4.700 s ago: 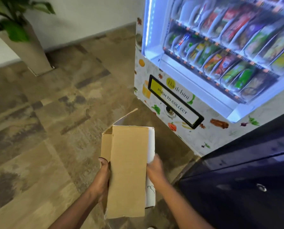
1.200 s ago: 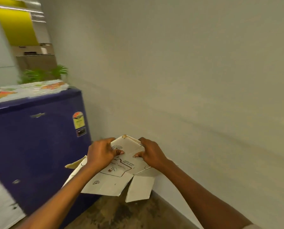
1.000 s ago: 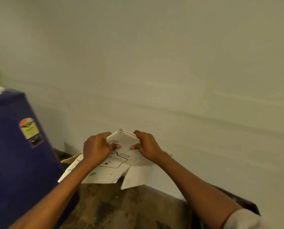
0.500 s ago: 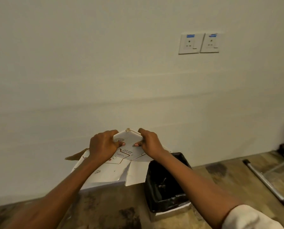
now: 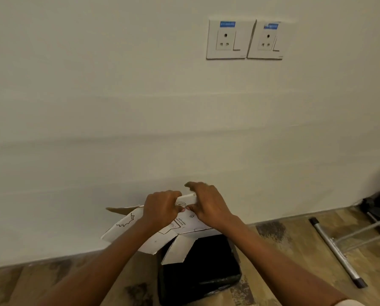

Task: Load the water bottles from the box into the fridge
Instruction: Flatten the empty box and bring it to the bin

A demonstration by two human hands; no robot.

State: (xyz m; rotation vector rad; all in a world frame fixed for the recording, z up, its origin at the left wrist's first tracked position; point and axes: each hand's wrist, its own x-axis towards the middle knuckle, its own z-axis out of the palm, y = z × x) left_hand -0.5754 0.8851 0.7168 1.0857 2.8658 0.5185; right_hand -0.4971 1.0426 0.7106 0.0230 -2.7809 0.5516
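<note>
One box (image 5: 127,226) is in view, white cardboard with black line drawings and small print. It is flattened and partly folded, and both hands hold it in the air in front of the wall (image 5: 96,107). The left hand (image 5: 162,208) has its fingers curled round the folded upper edge, knuckles toward the camera. The right hand (image 5: 209,206) closes over the same edge just beside it, fingers hooked over the top and the thumb pinching the printed face from below. The two hands nearly touch, with a printed ring mark showing between them.

Three loose flaps hang from the box: one brown-backed flap points left, one broad white flap slopes down toward the near left, and one smaller flap drops straight down.

Directly below the box stands one black bin (image 5: 206,266) on the floor, close to the wall. The small flap overlaps its far rim in the view, though I cannot tell whether they touch.

Two white sockets are set side by side high on the wall to the right, the left one (image 5: 226,38) and the right one (image 5: 267,39). Each has one blue label on top and one switch.

On the wood-patterned floor (image 5: 279,246) at the right lies one long metal tube (image 5: 337,252) with dark end caps. Two thinner rods run from it toward the right edge, where one dark, indistinct object sits against the wall.
</note>
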